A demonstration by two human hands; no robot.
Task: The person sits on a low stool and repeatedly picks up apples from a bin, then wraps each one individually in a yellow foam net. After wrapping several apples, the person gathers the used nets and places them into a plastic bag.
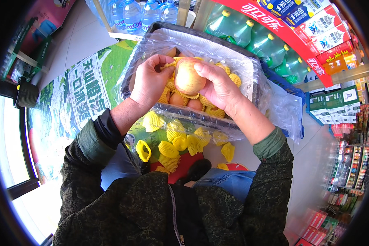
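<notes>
A pale red-and-yellow apple is held up over a black crate lined with clear plastic film. My right hand grips the apple from its right side, thumb on top. At the apple's upper left, my left hand pinches a yellow foam fruit net between thumb and fingers. Part of this net shows behind the apple; how far it wraps around is hidden. Below my hands, more apples lie in the crate, several in yellow foam nets.
Loose yellow foam nets are scattered on the floor before my feet. Green soda bottles and boxed drinks stand at upper right. Large water bottles stand behind the crate. A blue crate adjoins on the right.
</notes>
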